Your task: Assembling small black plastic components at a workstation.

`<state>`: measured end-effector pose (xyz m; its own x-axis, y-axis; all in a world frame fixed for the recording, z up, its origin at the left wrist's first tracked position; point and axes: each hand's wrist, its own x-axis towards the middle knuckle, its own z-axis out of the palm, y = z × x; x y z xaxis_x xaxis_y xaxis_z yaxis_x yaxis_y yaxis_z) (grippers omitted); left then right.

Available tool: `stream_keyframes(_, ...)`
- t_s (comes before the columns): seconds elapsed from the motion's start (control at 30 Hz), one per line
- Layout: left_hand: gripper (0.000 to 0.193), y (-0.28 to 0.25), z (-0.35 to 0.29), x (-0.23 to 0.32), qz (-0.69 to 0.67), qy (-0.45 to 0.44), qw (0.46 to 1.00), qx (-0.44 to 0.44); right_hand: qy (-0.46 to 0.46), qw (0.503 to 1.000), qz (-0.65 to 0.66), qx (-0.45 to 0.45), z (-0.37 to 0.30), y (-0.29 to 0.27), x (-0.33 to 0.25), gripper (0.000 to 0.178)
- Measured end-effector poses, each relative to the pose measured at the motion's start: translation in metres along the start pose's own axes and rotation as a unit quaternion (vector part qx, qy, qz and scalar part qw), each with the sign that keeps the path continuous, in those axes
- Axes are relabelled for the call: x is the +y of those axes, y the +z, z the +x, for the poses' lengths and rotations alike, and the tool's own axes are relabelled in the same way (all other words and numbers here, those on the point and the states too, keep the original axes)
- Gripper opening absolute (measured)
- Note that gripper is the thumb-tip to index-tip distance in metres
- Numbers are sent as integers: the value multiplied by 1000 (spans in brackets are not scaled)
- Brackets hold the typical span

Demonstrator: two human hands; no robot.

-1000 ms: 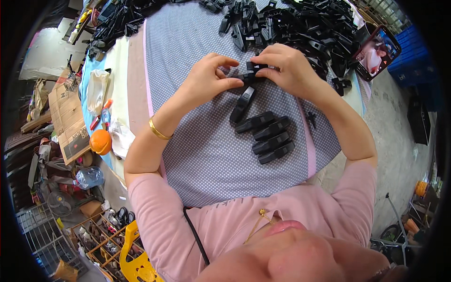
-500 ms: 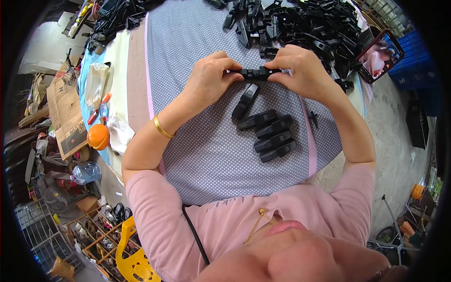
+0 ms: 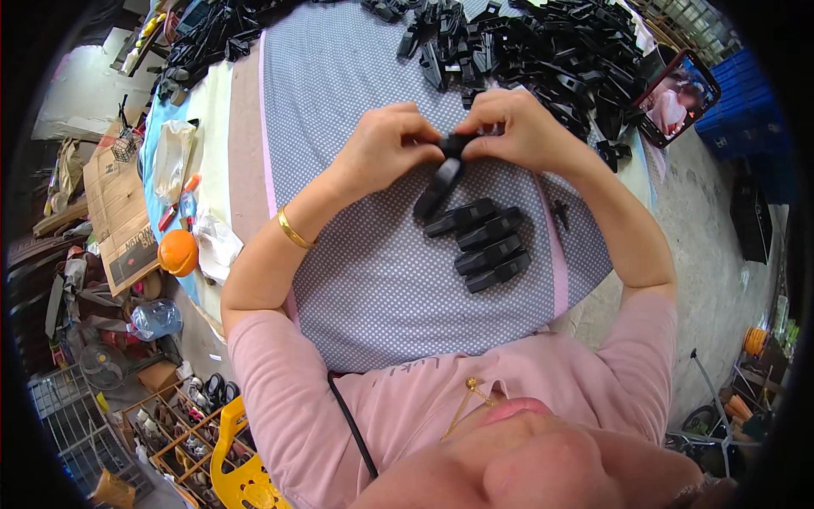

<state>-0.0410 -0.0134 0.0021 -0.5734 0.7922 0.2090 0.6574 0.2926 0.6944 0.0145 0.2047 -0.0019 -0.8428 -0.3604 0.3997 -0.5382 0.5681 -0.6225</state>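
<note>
Between both hands, over the upper middle of the dotted cloth (image 3: 365, 280), is a black plastic part (image 3: 454, 144), mostly hidden by the fingers. My left hand (image 3: 390, 144) pinches its left side with thumb and bent fingers. On the opposite side, my right hand (image 3: 513, 127) grips it the same way, the two thumbs close together. Just below, a single black plastic piece (image 3: 438, 188) lies at a slant. Several similar black pieces (image 3: 492, 246) rest in a slanting row nearer to me.
A large heap of black plastic parts (image 3: 551, 59) covers the far right of the table, another pile (image 3: 216, 38) the far left. A phone (image 3: 676, 97) stands at the right edge. Along the left edge are an orange round object (image 3: 177, 252) and white plastic bags (image 3: 216, 242).
My hands have drawn closer together. The black part, earlier stretched level between them, is now mostly covered by my fingers.
</note>
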Motion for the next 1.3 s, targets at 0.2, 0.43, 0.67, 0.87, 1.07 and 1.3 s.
stream_keyframes(0.2,22,-4,11,17,-74,-78,989,-102,-24,970,-228,76,-1,-26,11,26)
stream_keyframes(0.43,23,-12,51,-32,397,220,887,85,-17,960,-274,49,-2,-7,20,23)
stream_keyframes(0.67,15,-15,41,-3,124,47,981,144,-5,975,-221,37,-2,-9,15,24)
stream_keyframes(0.87,17,-8,21,-12,-302,-177,926,143,-4,973,-230,33,-3,-6,16,26)
stream_keyframes(1.07,21,-6,10,-7,117,-101,982,107,-16,957,-279,79,-2,-6,16,21)
stream_keyframes(1.3,22,-2,10,-2,139,-60,985,80,-16,971,-235,39,-5,-3,3,19)
